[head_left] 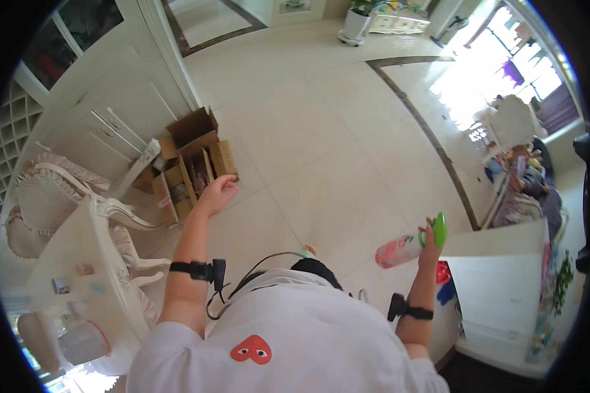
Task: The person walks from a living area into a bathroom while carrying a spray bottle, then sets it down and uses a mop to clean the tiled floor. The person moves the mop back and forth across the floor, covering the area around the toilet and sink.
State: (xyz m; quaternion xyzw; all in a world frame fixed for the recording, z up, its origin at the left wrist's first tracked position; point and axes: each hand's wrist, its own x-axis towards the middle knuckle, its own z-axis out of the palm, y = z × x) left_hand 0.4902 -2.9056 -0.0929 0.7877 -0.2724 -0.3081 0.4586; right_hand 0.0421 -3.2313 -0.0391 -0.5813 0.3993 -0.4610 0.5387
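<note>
My right hand (429,241) grips a bottle (398,251) near its bright green top, out to my right above the floor. The bottle has a clear and pink body and lies tilted, its base pointing left. My left hand (219,192) hangs in front of me to the left, fingers loosely curled in, with nothing visible in them. Nearest to that hand are open cardboard boxes (225,161) on the floor, with items inside that I cannot make out. Black straps with small devices circle both my forearms.
A cream table (78,229) with carved edges and chairs (46,196) stands at left, beside a white cabinet (137,78). At right is a low white cabinet (498,281). Farther off are a potted plant (356,27) and a chair (512,121) near piled cloth.
</note>
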